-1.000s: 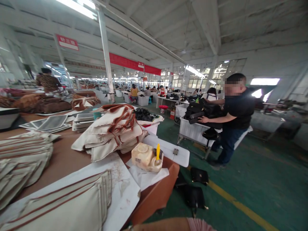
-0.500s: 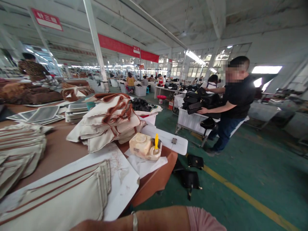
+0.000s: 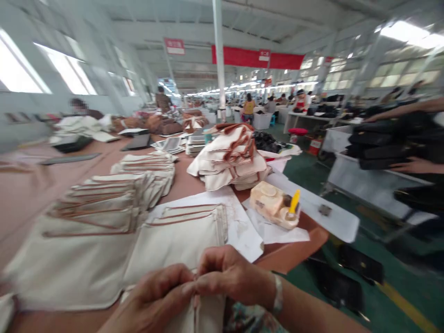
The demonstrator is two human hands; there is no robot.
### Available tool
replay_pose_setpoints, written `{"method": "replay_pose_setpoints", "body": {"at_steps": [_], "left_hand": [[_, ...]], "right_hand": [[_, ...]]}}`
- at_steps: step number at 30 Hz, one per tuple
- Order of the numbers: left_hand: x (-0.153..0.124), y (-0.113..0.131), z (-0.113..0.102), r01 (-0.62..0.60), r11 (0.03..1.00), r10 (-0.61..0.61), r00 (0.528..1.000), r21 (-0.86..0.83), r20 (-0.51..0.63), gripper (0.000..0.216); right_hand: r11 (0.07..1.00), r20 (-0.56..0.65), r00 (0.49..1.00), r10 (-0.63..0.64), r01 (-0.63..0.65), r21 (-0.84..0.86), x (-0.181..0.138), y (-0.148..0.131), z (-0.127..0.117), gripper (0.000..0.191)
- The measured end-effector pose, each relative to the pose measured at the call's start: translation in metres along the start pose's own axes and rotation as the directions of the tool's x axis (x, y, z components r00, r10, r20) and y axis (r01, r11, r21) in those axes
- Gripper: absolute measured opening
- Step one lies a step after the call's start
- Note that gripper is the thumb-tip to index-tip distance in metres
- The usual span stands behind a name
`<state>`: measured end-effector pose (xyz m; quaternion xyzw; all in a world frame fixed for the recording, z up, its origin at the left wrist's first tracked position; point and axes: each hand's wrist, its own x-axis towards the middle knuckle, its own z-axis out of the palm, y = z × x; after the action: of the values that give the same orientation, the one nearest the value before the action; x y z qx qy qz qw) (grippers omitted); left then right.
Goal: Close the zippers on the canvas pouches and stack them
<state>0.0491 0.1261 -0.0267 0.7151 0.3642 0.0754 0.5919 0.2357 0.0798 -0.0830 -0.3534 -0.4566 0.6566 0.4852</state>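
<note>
Both my hands meet at the bottom middle of the view, over a cream fabric piece [image 3: 204,317] that hangs between them. My left hand [image 3: 156,298] pinches its top edge with curled fingers. My right hand [image 3: 231,275], with a bracelet on the wrist, is closed on the same edge, fingertips touching the left hand's. Just beyond them a stack of cream fabric pieces with brown trim [image 3: 180,236] lies on white paper [image 3: 243,229] on the brown table [image 3: 41,194].
More cream-and-brown stacks [image 3: 114,194] and a heap of bags [image 3: 232,159] cover the table. A glue tub with a yellow brush [image 3: 277,208] stands near the right edge. A person's arms hold black bags [image 3: 381,143] over a white cart at right. Black bags [image 3: 360,263] lie on the green floor.
The view has swung left and down. My hands, out of sight before apart from a forearm, have come together on the cream fabric piece.
</note>
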Motion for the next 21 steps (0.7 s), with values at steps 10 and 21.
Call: {"method": "replay_pose_setpoints", "body": {"at_steps": [10, 21], "left_hand": [[-0.018, 0.001, 0.011, 0.078, 0.935, -0.081, 0.997, -0.347, 0.005, 0.048], [-0.026, 0.006, 0.012, 0.063, 0.969, -0.078, 0.996, -0.24, -0.052, 0.019]], "right_hand": [[0.985, 0.118, 0.992, -0.054, 0.072, -0.155, -0.023, -0.005, 0.011, 0.031], [0.989, 0.14, 0.99, 0.028, -0.007, -0.147, -0.024, -0.014, 0.013, 0.023]]}}
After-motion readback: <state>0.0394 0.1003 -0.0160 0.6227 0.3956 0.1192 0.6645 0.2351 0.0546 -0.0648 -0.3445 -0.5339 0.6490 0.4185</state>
